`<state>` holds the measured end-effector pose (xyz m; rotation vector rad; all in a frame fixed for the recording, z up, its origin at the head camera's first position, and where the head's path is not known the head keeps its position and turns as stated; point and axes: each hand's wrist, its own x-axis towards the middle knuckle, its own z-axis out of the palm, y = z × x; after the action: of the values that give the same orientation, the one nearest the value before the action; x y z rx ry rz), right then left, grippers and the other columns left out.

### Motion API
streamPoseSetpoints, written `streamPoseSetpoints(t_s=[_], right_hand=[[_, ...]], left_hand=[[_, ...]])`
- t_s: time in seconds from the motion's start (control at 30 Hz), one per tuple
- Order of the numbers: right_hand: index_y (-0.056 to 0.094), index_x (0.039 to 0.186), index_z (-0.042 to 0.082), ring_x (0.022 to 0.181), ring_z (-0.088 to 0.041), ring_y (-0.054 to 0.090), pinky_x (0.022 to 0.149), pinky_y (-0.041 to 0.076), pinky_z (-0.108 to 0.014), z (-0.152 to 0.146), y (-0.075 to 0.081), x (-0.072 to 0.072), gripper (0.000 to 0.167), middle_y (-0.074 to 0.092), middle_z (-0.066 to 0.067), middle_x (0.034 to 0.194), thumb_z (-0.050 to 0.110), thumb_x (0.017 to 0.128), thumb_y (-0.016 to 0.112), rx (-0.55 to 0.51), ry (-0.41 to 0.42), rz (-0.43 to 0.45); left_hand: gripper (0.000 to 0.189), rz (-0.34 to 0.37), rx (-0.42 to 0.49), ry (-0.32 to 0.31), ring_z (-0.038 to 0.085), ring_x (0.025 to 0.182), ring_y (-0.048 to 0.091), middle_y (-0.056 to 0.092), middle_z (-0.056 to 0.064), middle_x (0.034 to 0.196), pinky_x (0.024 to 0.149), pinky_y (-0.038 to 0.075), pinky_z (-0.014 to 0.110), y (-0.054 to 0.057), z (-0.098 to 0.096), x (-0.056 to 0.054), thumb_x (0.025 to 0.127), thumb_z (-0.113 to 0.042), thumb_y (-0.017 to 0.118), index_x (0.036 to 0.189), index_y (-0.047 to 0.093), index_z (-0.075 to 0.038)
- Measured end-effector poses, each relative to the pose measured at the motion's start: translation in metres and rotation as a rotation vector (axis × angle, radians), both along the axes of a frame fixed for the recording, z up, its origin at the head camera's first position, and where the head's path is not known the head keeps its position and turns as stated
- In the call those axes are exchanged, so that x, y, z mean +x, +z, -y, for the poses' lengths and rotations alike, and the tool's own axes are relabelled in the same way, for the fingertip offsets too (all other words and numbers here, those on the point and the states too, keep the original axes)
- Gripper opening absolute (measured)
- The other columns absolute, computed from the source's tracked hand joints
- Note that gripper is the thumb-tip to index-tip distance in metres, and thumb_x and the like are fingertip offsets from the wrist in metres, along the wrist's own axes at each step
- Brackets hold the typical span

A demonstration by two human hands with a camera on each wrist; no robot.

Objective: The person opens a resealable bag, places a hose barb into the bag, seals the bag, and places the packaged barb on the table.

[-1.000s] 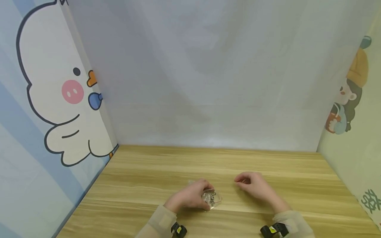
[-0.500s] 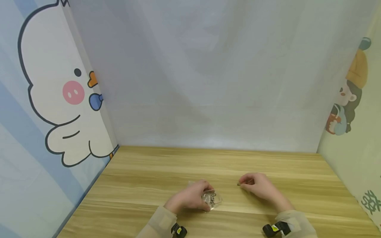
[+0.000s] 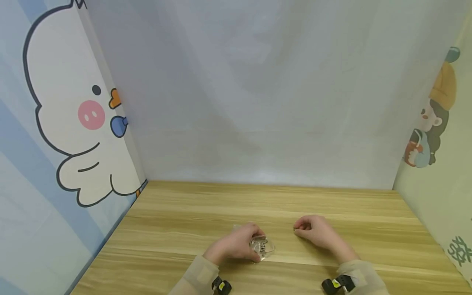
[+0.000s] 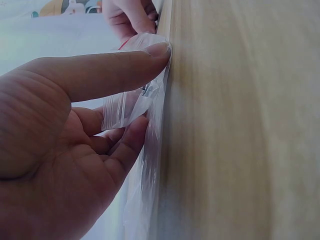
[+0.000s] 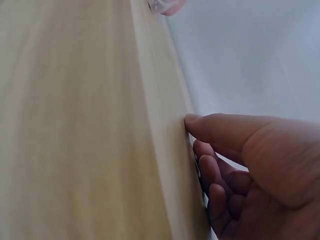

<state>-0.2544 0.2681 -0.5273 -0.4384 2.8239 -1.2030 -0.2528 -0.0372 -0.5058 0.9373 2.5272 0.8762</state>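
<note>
My left hand (image 3: 236, 242) grips a clear plastic zip bag (image 3: 270, 247) low on the table, thumb on the near side and fingers on the far side. Small shiny metal pieces (image 3: 262, 246) lie inside; their exact kind is too small to tell. In the left wrist view the bag (image 4: 120, 111) is crinkled, with a red line by its edge. To the right, apart from the bag, my right hand (image 3: 318, 231) pinches a tiny dark piece (image 3: 294, 229) between thumb and fingertips, just over the table. The right wrist view hides that piece behind the thumb (image 5: 220, 127).
A wood-grain table (image 3: 177, 205) lies under both hands. A pale grey curtain (image 3: 258, 102) closes off its back, with printed cartoon panels at the left (image 3: 66, 123) and right (image 3: 435, 123). Each wrist wears a small black camera.
My right hand shifted slightly right, then back left, staying near the table. The tiny piece at its fingertips showed more clearly half a second ago. My left hand and the bag have stayed put.
</note>
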Motion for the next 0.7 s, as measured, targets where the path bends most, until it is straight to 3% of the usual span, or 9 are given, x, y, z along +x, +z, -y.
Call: streamPoseSetpoints(t_s=[0.7], right_hand=[[0.076, 0.095, 0.012, 0.079, -0.010, 0.060, 0.072, 0.051, -0.029, -0.0001, 0.0043, 0.0038, 0.006, 0.068, 0.007, 0.085, 0.017, 0.097, 0.078, 0.024, 0.044, 0.014]], left_hand=[[0.063, 0.008, -0.004, 0.002, 0.007, 0.106, 0.060, 0.065, -0.003, 0.121, 0.099, 0.050, 0.026, 0.0018, 0.0011, 0.0006, 0.072, -0.013, 0.098, 0.128, 0.068, -0.006]])
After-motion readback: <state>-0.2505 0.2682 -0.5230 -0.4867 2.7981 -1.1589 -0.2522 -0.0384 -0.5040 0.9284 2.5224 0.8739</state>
